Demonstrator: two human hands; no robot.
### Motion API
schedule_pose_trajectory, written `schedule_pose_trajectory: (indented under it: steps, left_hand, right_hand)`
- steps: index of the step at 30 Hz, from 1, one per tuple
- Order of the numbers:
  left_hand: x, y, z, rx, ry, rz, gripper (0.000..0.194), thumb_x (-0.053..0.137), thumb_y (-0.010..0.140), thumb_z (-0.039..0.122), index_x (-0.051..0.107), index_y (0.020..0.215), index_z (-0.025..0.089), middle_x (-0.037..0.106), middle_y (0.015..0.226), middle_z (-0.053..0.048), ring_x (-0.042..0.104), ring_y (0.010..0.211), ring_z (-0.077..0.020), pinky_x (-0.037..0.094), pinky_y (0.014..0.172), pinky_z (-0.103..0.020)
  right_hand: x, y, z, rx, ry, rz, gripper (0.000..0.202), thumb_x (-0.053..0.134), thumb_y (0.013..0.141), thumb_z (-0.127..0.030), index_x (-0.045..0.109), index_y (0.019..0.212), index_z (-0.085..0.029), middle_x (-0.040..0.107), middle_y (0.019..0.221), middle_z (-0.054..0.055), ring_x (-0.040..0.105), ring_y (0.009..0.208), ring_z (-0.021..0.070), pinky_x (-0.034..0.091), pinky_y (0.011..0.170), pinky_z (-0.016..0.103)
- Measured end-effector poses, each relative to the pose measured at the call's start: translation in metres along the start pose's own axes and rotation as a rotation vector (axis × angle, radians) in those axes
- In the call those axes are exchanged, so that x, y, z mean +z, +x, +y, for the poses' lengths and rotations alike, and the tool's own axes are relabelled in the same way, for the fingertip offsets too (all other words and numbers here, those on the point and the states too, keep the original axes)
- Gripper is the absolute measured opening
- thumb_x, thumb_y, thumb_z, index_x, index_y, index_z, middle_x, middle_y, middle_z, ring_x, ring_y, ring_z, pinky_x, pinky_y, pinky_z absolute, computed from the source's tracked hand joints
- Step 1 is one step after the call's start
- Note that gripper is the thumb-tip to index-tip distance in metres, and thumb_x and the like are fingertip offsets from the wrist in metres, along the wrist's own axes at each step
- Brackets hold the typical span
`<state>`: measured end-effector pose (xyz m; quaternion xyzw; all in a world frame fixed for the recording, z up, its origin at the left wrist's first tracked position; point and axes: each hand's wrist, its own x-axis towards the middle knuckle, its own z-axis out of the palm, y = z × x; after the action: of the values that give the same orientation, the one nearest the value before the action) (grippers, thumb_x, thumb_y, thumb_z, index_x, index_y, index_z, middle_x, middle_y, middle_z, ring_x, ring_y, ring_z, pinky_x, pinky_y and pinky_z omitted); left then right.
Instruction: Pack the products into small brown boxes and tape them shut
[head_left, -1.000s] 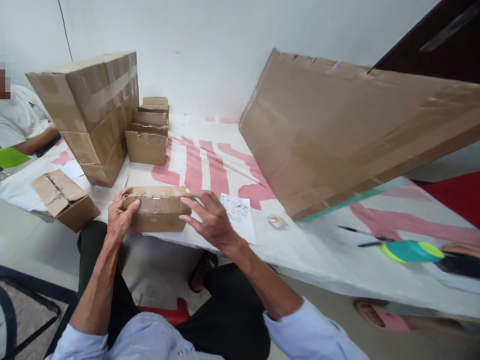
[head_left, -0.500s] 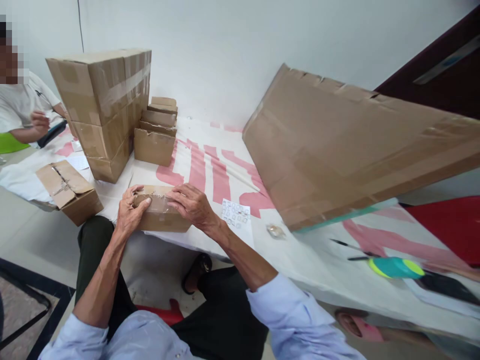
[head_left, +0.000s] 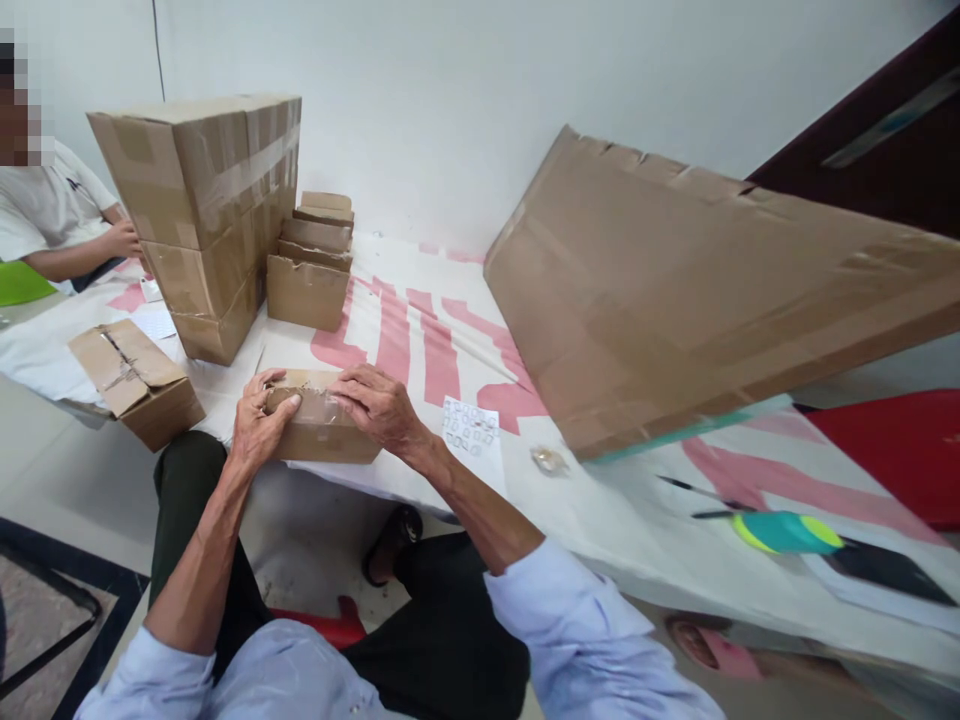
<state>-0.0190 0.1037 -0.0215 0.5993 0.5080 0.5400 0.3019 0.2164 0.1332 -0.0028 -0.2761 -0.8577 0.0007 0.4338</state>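
A small brown cardboard box sits at the table's near edge, with clear tape on its front and a ragged seam along the top. My left hand grips its left end, thumb lying on the front top edge. At the right part of the same seam, my right hand has its fingers bent and pinched together; what lies between the fingertips is hidden. Beside my right forearm lies a white paper sheet with rows of small drawn shapes.
Stacked taped cartons stand at the left back, near open boxes. Another closed box is at left. A large cardboard panel leans at right. A tape roll, a teal item and a phone lie right. A co-worker sits left.
My right hand has shifted very slightly left along the box's top edge. My left hand has stayed in place. The co-worker's raised hand has come down toward the table behind the cartons.
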Motion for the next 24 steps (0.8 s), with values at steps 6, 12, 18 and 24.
schedule_pose_trajectory:
  steps: [6,12,18,24]
  left_hand:
    - [0.001,-0.001,0.001,0.003,0.006,0.011,0.032,0.074,0.08,0.047,0.079,0.095,0.019,0.072,0.133,-0.015,0.062,0.137,-0.0329,0.043,0.124,-0.048]
    - [-0.002,0.002,0.003,-0.041,0.029,0.037,0.045,0.072,0.08,0.049,0.078,0.11,0.017,0.074,0.132,-0.015,0.065,0.131,-0.033,0.046,0.121,-0.048]
    - [-0.01,0.014,0.011,-0.091,0.123,0.083,0.047,0.079,0.078,0.058,0.08,0.112,0.026,0.076,0.133,-0.003,0.069,0.124,-0.0328,0.051,0.117,-0.045]
    - [-0.01,0.02,0.017,-0.18,0.263,0.106,0.05,0.079,0.077,0.064,0.077,0.125,0.048,0.076,0.13,0.014,0.066,0.135,-0.0354,0.046,0.125,-0.051]
  right_hand:
    - [-0.001,0.003,-0.002,0.054,0.088,0.073,0.018,0.063,0.103,-0.019,0.079,0.098,-0.025,0.076,0.094,0.006,0.071,0.09,0.0222,0.062,0.084,0.039]
    - [-0.005,-0.005,-0.048,0.01,0.093,0.125,0.016,0.065,0.101,-0.016,0.079,0.1,-0.024,0.077,0.097,0.007,0.071,0.093,0.0223,0.061,0.087,0.04]
    - [-0.058,-0.024,-0.082,0.301,0.1,0.238,0.017,0.057,0.107,-0.027,0.073,0.104,-0.025,0.076,0.1,0.007,0.072,0.096,0.0207,0.061,0.09,0.037]
    - [-0.164,-0.129,0.026,0.884,-0.067,0.639,0.03,0.063,0.094,-0.051,0.066,0.089,-0.022,0.071,0.086,0.003,0.067,0.081,0.0199,0.056,0.078,0.033]
